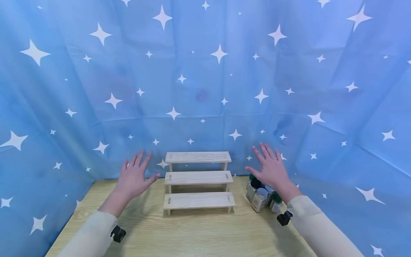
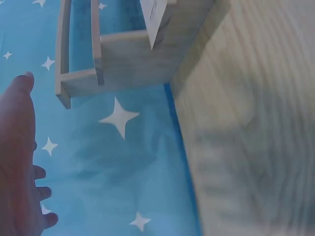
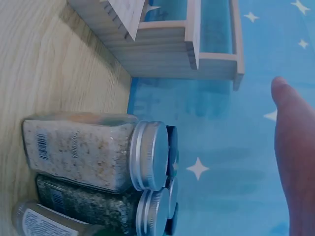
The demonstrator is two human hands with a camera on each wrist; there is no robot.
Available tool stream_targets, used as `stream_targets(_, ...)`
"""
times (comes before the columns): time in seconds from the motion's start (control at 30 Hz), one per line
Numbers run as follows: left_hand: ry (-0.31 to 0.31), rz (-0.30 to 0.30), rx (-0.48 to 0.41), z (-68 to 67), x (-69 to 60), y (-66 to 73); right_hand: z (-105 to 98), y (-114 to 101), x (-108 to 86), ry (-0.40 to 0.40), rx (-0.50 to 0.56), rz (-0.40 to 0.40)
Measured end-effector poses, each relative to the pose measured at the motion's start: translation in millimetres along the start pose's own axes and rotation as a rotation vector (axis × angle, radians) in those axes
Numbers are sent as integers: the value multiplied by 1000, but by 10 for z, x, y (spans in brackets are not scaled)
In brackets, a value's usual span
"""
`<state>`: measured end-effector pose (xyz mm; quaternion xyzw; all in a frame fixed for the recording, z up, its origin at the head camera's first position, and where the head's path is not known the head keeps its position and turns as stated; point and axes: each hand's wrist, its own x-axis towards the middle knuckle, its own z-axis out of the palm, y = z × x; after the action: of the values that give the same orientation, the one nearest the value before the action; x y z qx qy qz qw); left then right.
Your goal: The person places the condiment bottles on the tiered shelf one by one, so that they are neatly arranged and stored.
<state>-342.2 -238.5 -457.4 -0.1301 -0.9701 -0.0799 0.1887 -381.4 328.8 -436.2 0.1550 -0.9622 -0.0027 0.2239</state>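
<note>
My left hand (image 1: 134, 178) hovers to the left of a three-step wooden rack (image 1: 199, 200), its fingers spread and holding nothing. On the other side, my right hand (image 1: 271, 169) is raised above a cluster of jars, also with fingers spread and nothing in it. In the right wrist view, one square jar (image 3: 81, 152) with a silver lid contains pale, speckled contents. Beside it lies in view a jar of dark flakes (image 3: 93, 204), also silver-lidded. A smaller labelled bottle (image 3: 49, 221) shows at the lower corner. My forearm hides part of the cluster in the head view.
The rack stands on a light wood-grain table (image 1: 192, 235), near its back edge. A blue cloth (image 1: 202, 89) with white stars hangs behind and along both sides. A small black device (image 1: 118, 233) is strapped to the left wrist, another (image 1: 284, 218) to the right.
</note>
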Motion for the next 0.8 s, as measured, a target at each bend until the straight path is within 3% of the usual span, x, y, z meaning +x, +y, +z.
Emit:
stream_targets(0.4,11,16,-235,356,-415,177,-89,-124,-372,31,223,-10)
stream_targets(0.67,36,23,-334,598,-557,291,-111,-108,-659,48,337,35)
stream_targets(0.8,16,17,-358,688,-611,343,-87,-81,-813,81,362,46)
